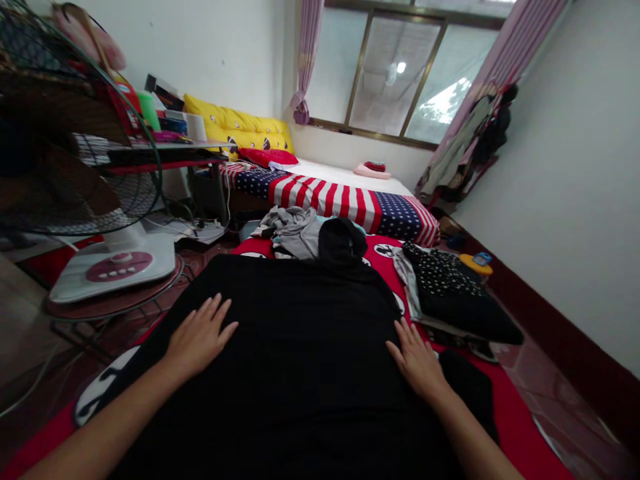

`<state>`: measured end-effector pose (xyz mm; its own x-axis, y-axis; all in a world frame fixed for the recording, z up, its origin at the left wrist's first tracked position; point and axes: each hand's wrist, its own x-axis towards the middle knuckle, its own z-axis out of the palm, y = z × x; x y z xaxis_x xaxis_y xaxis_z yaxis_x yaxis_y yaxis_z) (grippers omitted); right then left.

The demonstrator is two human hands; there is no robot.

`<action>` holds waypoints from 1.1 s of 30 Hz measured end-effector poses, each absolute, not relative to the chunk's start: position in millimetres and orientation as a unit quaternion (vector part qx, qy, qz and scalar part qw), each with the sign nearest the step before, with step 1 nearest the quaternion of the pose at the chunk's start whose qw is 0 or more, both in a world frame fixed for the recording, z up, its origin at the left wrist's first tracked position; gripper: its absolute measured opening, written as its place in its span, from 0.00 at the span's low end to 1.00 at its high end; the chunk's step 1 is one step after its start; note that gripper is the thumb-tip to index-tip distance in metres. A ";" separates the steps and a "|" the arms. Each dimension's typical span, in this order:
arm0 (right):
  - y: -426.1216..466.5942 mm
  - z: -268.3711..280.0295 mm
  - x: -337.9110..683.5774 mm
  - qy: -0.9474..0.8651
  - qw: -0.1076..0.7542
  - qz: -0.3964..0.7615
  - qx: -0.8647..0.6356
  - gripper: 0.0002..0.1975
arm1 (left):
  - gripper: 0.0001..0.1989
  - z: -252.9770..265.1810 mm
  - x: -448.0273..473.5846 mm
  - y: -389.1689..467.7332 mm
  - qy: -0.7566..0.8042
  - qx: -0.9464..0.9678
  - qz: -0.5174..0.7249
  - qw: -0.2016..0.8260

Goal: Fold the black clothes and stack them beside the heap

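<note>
A black hooded garment lies spread out over a red cloth with white patches. Its hood points away from me, towards the bed. My left hand rests flat on the garment's left part, fingers stretched out. On the right side of the garment my right hand lies flat too, its fingers extended near the edge. Neither hand grips anything. One sleeve seems to stick out below my right forearm; the garment's lower end runs out of view.
Folded clothes are stacked at the right, and a grey heap of clothes sits beyond the hood. A fan stands on a round stool at the left. Behind are a bed and a desk.
</note>
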<state>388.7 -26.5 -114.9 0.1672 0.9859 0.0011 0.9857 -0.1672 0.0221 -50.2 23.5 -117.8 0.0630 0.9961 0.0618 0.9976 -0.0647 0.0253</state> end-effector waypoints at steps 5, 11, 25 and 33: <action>-2.0 -95.4 336.2 0.698 -0.060 0.016 0.713 0.29 | 0.26 -96.9 13.4 44.9 -0.577 -0.811 -0.094 -0.025; 38.9 -107.8 321.1 0.812 -0.075 -0.071 0.574 0.32 | 0.29 -118.1 90.0 59.4 -0.489 -0.856 -0.147 -0.081; 69.8 -126.4 317.6 0.726 -0.074 0.017 0.684 0.32 | 0.32 -126.5 49.0 82.0 -0.528 -0.837 -0.141 -0.030; 71.2 -135.8 354.7 0.704 -0.061 0.063 0.705 0.30 | 0.28 -115.3 -58.1 128.6 -0.648 -0.757 -0.086 -0.008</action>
<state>354.7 71.2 -135.8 0.0009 0.9847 0.1742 1.0000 -0.0014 0.0032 -58.1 128.6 -115.3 0.1462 0.9820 0.1197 0.9793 -0.1608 0.1228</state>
